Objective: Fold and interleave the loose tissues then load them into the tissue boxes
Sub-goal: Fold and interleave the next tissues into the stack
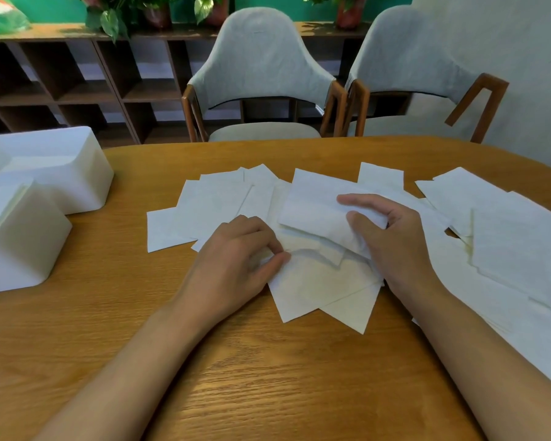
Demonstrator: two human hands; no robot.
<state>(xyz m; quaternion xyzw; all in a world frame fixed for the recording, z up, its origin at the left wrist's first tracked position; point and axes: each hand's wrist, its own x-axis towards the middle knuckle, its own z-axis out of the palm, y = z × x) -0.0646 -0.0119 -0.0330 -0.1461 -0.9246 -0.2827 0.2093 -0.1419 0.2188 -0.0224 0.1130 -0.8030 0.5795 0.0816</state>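
Several loose white tissues (204,205) lie spread over the middle of the wooden table (236,361). My left hand (236,253) pinches the edge of a tissue (315,281) lying flat near the table's centre. My right hand (385,227) grips a raised, partly folded tissue (312,202) just above it, thumb under and fingers curled over its right end. More tissues (506,249) stretch along the right side. Two white tissue boxes stand at the left: one near (16,243), one farther back (58,167).
Two grey upholstered chairs with wooden arms stand behind the table, one at the centre (261,68) and one at the right (411,68). A dark wooden shelf unit (61,84) with potted plants on top runs along the green back wall.
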